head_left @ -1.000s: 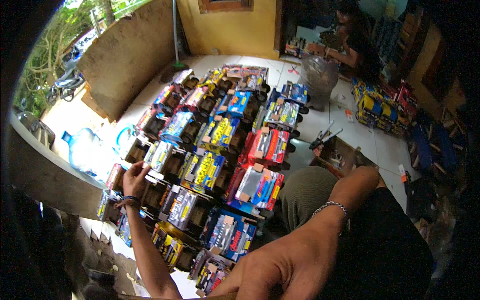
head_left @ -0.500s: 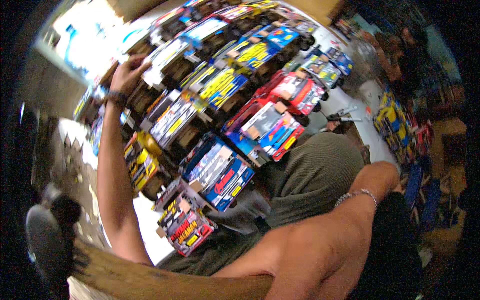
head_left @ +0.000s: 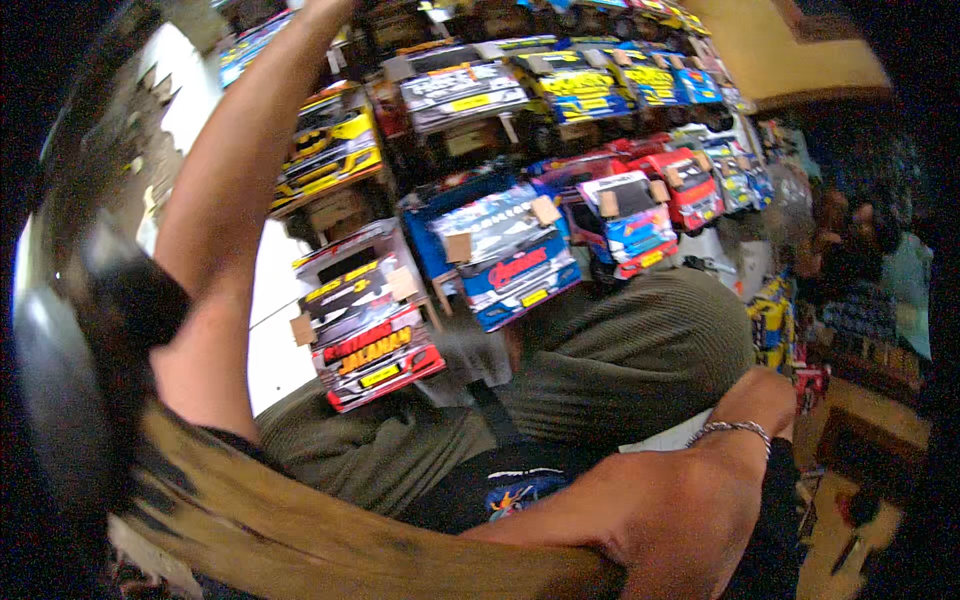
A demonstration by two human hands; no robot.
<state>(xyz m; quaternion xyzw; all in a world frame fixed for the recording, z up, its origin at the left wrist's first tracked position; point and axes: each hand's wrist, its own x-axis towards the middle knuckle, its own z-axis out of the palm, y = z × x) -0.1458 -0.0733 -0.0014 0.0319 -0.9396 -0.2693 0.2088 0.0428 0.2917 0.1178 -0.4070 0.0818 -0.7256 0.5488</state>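
My left forearm (head_left: pixel 235 150) reaches up past the rows of toy trucks, and its hand lies beyond the upper edge, out of sight. My right hand (head_left: pixel 764 400), with a braided bracelet (head_left: pixel 735 428) at its wrist, rests by my knee in ribbed olive cloth (head_left: pixel 650 350). Its fingers are hidden, so whether it holds anything does not show. Nearest to my lap stand a black, grey and red toy truck (head_left: pixel 370 330) and a blue and white one (head_left: pixel 515 250). A yellow and black toy truck (head_left: pixel 335 145) is close beside my left forearm.
More toy trucks stand in rows behind, among them a red one (head_left: pixel 680 185) and a white, blue and red one (head_left: pixel 625 225). A worn wooden bar (head_left: pixel 330 525) crosses the foreground. Blue and yellow toys (head_left: pixel 770 320) lie at the right.
My view has turned, and the rows of toy trucks look more level. My left hand, earlier seen above the trucks at the upper left, has left the picture. My right hand stays by my knee.
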